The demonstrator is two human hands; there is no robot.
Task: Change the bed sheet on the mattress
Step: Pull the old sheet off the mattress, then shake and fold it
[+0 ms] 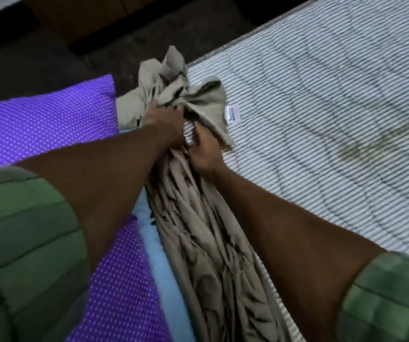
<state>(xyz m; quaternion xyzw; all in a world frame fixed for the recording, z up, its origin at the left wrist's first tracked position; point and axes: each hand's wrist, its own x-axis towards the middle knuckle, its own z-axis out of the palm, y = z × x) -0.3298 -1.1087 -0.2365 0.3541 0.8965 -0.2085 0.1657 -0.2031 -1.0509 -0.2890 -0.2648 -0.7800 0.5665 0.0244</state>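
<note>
A beige bed sheet [205, 245] with dark leaf marks lies bunched in a long heap along the near-left edge of the bare, striped quilted mattress [322, 114]. My left hand [166, 124] grips the gathered top of the sheet, fingers buried in the folds. Just to its right, my right hand [204, 150] pinches a flap of the same sheet. That flap carries a small white label [233, 114]. Both forearms reach in from the bottom of the view in green sleeves.
A purple cloth with white dots [50, 129] lies to the left of the sheet, with a light blue edge [164, 275] beside it. Dark floor [38, 58] and a brown wooden piece [80, 18] lie beyond the mattress's far-left edge.
</note>
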